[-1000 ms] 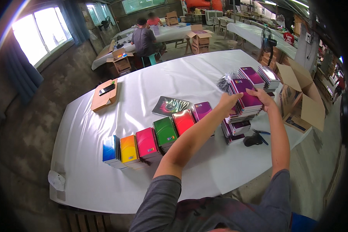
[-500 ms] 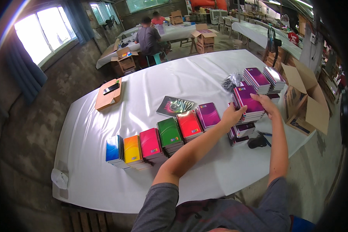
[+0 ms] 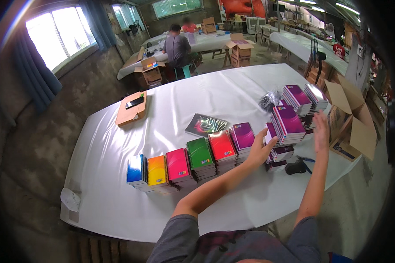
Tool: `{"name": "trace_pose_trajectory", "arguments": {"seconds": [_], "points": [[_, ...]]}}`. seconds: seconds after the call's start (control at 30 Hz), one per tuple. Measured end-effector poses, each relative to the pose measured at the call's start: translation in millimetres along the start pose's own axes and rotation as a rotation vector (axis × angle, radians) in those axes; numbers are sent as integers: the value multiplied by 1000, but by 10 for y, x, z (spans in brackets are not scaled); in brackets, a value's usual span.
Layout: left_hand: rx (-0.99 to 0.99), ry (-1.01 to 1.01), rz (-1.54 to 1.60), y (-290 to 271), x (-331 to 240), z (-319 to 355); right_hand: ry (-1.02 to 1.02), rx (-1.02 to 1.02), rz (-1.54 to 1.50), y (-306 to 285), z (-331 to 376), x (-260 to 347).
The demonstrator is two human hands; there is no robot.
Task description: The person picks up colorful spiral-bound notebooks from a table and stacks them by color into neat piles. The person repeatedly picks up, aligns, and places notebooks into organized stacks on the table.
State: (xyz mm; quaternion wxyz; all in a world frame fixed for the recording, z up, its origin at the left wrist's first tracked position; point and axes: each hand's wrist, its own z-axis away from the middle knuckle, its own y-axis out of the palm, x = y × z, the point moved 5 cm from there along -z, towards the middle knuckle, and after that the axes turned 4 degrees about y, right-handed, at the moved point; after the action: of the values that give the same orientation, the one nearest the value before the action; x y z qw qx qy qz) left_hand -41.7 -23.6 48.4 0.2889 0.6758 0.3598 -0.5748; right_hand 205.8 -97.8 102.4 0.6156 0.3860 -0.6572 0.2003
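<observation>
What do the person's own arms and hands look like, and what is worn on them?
The left hand and the right hand are bare: no gloves, and no rings or watch that I can see. The forearms are bare too. Short grey sleeves cover only the upper arms.

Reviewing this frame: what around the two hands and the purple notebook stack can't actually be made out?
Head view only:
- Whether the left hand touches the purple notebook stack: unclear at this size.
- The right hand has its palm turned away; contact unclear.
- The lower notebooks are partly hidden by the left hand.
- The black tool is too small to identify.
</observation>
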Motion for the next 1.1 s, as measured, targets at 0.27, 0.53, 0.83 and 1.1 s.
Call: {"name": "trace_pose_trajectory", "arguments": {"seconds": [0.27,0.53,0.83,1.1], "points": [[206,80,-113,-289,-225,853,-692,-408,-92,466,769,754],[665,-308,1,-825,512,2501,-727,123,132,2385,1588,578],[-29,-733,409,-2231,813,4150,-779,1491,823,4576,3334,-711],[-86,-587,491,-2631,655,4229,-957,1052,1208,5344,4142,-1467]]}}
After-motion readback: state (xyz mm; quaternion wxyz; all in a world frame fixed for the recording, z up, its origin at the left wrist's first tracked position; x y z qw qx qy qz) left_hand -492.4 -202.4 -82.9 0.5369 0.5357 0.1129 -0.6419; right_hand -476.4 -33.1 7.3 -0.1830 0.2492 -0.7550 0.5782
